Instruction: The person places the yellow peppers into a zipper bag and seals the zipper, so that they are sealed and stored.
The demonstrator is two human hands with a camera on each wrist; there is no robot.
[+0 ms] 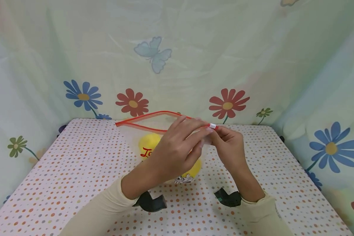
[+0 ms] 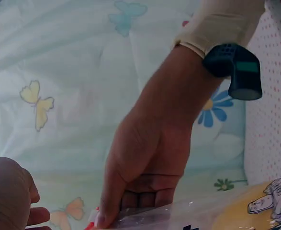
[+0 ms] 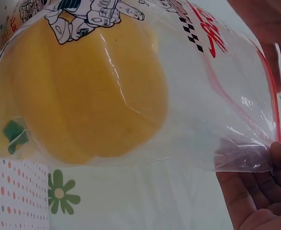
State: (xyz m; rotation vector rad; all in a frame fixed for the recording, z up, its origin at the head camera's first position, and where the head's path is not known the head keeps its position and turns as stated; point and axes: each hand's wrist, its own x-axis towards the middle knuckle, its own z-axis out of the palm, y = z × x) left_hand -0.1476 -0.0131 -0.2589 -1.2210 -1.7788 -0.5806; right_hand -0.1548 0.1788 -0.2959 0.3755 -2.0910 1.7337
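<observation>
A clear zip bag [image 3: 193, 110] with red lettering and black line drawings stands on the table, its red-edged mouth [image 1: 141, 115] gaping on the left side. Inside lies a yellow, rounded, lobed thing [image 3: 92, 96] with a small green piece [image 3: 16, 135] beside it. My right hand [image 1: 230, 147] pinches the bag's right top corner between thumb and fingers, close to a white slider [image 1: 213, 126]. My left hand [image 1: 179, 147] hovers before the bag with loosely extended fingers near the slider. In the left wrist view, a gap separates those fingers [image 2: 39, 216] from the slider.
A white table [image 1: 88, 167] with coloured dots lies under the bag. Behind and at both sides hangs a pale curtain [image 1: 194, 65] printed with flowers and butterflies. Dark camera mounts [image 1: 228, 198] stick out from both wrists above the table.
</observation>
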